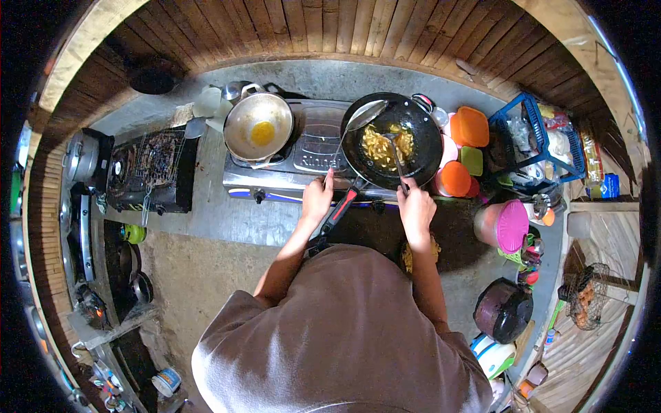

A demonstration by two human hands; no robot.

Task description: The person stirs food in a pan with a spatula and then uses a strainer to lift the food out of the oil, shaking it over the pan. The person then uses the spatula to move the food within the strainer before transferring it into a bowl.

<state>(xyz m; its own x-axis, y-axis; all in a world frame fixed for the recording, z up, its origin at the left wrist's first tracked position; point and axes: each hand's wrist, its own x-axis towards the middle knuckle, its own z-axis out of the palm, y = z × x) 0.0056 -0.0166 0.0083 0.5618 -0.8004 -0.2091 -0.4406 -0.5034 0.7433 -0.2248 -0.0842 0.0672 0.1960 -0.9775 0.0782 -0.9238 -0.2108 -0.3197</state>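
A black wok (pixel 430 157) sits on the right burner of the stove, with yellow-brown fried pieces (pixel 387 148) in dark oil. My left hand (pixel 318 199) is closed around the thin handle of a skimmer (pixel 367 115), whose round shiny head rests over the wok's upper left rim. Gripped in my right hand (pixel 416 210) is a spatula (pixel 396 153), its blade down among the pieces. The wok's red and black handle (pixel 341 210) points toward my body, between my hands. Partly hidden under my right forearm are more yellow-brown pieces (pixel 434 251).
A pale pan (pixel 241 117) with yellow oil stands on the stove's (pixel 317 124) left burner. Orange-lidded containers (pixel 469 126) crowd the wok's right side, near a blue basket (pixel 527 113) and a pink-lidded tub (pixel 511 226). A second stove (pixel 175 196) with a grill rack is left.
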